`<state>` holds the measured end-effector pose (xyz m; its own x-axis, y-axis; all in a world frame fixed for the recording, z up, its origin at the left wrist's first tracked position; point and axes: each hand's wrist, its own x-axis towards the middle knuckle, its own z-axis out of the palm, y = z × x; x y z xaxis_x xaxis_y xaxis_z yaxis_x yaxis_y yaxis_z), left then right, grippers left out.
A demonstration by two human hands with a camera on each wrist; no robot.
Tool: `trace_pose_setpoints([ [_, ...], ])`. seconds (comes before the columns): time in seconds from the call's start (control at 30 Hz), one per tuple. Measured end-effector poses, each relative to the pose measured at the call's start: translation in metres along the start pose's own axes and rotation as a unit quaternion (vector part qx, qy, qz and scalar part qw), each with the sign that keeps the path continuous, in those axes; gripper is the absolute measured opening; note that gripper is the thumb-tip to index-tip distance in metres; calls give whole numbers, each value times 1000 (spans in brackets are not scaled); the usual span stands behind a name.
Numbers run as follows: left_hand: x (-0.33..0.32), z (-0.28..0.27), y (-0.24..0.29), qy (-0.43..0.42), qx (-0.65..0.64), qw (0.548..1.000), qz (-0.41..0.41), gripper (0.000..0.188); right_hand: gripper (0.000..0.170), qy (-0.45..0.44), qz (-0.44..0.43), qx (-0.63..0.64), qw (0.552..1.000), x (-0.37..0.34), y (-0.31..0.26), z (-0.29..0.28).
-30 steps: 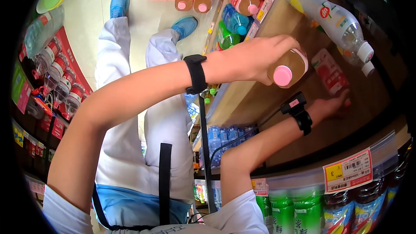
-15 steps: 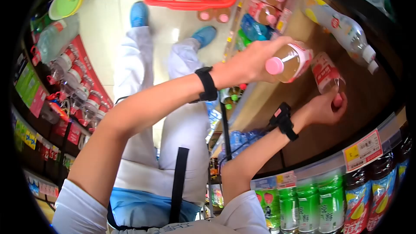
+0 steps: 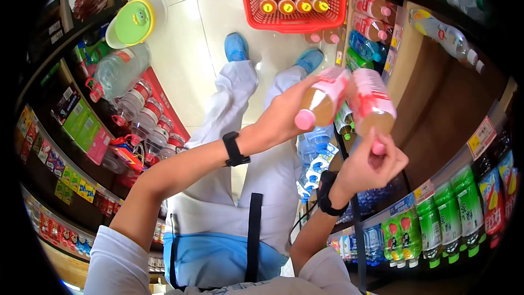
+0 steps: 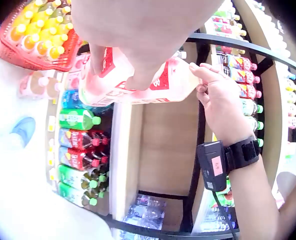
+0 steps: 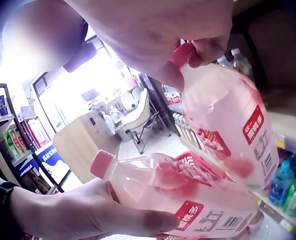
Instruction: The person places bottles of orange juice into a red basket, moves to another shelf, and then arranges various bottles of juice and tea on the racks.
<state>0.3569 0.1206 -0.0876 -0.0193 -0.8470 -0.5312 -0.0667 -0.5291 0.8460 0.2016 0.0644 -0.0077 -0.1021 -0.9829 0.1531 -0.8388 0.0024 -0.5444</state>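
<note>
My left hand [image 3: 285, 113] grips bottle [image 3: 323, 101] round body; right hand [image 3: 376, 166] pinches second bottle [image 3: 373, 104] by cap [image 3: 378, 148]; needs firm pinch, no knocking together.

Left of the left hand [image 3: 281, 117] and farther out, a white tub [image 3: 160, 10] with a green lid [image 3: 131, 23] is near a big clear bottle [image 3: 123, 72]. Right of the right hand [image 3: 375, 165] are green-capped bottles [image 3: 448, 216]. Beyond both hands, a chair [image 5: 138, 114] stands near a counter [image 5: 83, 145].
</note>
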Motion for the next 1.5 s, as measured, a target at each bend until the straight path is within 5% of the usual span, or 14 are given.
trace_pose_setpoints([
  [0.33, 18, -39, -142, 1, 166, 982, -91, 79, 16, -328, 71, 9, 942, -58, 61, 142],
  [0.43, 40, -34, -207, 26, 237, 971, 8, 79, 16, -341, 59, -1, 938, -71, 91, 200],
  [0.73, 124, -2, -280, 115, 227, 965, -63, 73, 20, -334, 21, -34, 942, -76, 147, 297],
  [1.03, 177, 0, -302, 107, 252, 960, -67, 69, 19, -291, 99, 39, 951, -58, 162, 333],
  [1.23, 168, 8, -305, 193, 148, 968, -53, 68, 23, -276, 126, 113, 946, -70, 169, 335],
  [1.4, 167, 12, -290, 189, 100, 970, -112, 83, 36, -291, 332, 336, 832, -71, 177, 325],
  [1.5, 162, 8, -273, 166, 134, 966, -144, 82, 40, -348, 357, 311, 809, -70, 201, 307],
])
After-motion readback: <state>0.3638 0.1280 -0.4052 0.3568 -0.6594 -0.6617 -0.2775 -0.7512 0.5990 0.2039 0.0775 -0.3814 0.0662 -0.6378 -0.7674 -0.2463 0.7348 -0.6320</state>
